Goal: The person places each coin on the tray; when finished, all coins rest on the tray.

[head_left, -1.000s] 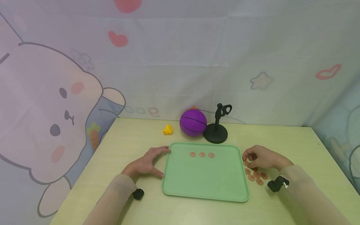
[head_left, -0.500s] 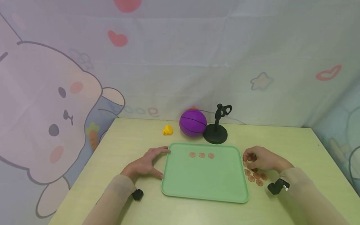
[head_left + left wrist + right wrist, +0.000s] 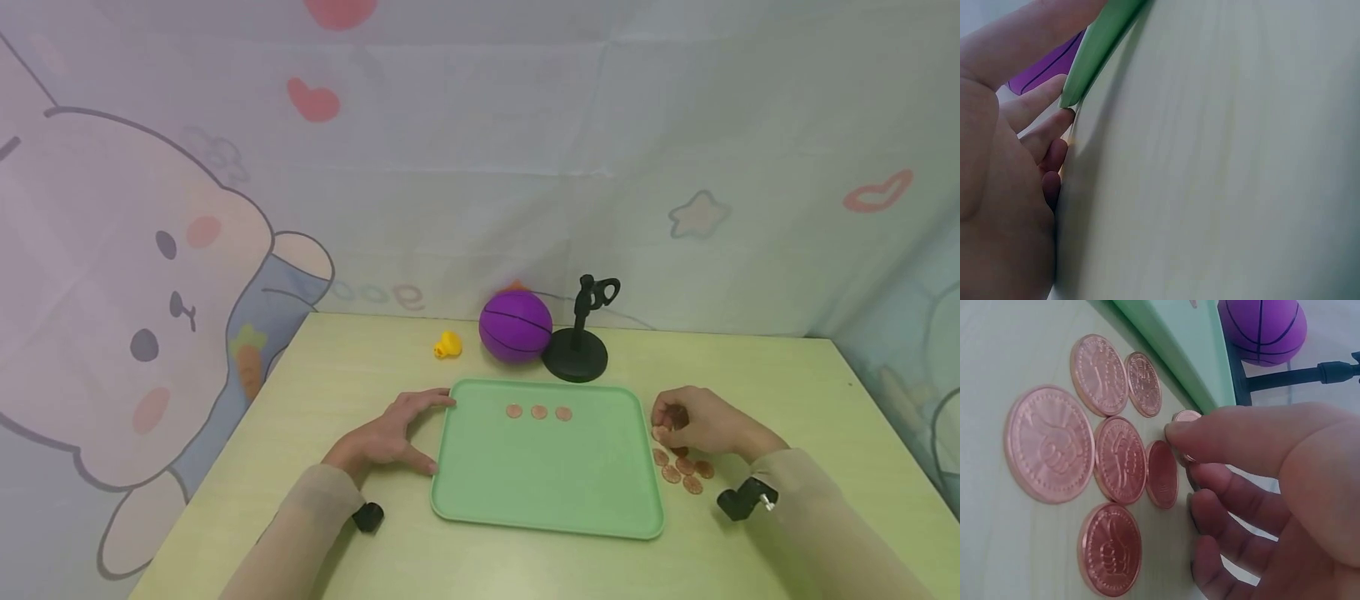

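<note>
A copper-coloured coin (image 3: 1186, 415) sits at the tip of the right hand's thumb, just off the right rim of the green tray (image 3: 547, 475). The right hand (image 3: 705, 422) is nearly closed at thumb and forefinger and appears to pinch this coin by its edge, though the thumb hides much of the contact in the right wrist view. Its other fingers curl loosely beside the thumb. Six more coins (image 3: 1120, 459) lie flat on the wooden-topped table (image 3: 570, 567), between the right wrist and the tray, some touching one another; the nearest is just beside the thumb and partly hidden by the hand in the head view. Those facing the wrist camera show a raised, hand-like design.

Three coins (image 3: 539, 412) form a spaced row inside the tray, near its far edge. The left hand (image 3: 386, 432) is spread wide, thumb well apart from the forefinger, with its fingertips touching the tray's left rim. Behind the tray stand a purple basketball (image 3: 515, 327) and, just beside it, a black stand (image 3: 576, 356); a yellow toy duck (image 3: 448, 345) is to the ball's left.
</note>
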### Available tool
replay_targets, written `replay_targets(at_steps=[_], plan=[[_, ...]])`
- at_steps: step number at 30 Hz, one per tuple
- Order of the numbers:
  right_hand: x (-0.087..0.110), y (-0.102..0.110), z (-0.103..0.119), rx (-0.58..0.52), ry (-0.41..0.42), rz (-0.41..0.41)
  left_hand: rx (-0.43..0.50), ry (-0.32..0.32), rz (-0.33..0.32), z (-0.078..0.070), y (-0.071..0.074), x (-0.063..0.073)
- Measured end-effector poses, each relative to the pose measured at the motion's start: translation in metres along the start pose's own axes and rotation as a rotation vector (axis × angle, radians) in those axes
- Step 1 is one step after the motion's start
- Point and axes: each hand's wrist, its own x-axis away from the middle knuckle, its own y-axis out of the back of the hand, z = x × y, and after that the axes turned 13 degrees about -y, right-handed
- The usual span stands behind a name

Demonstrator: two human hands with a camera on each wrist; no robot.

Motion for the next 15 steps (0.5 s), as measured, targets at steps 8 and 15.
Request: replay_targets(at_steps=[8,15], plan=[[-0.0002,0.0038,-0.0002,0.008,-0.012,-0.066,-0.009,-0.011,0.002,0.0016,0.0008,-0.0006],[-0.0017,0.0043,0.0007,-0.028,-0.043,-0.061,-0.014,0.008,0.006,0.0023,0.0004,0.0010]])
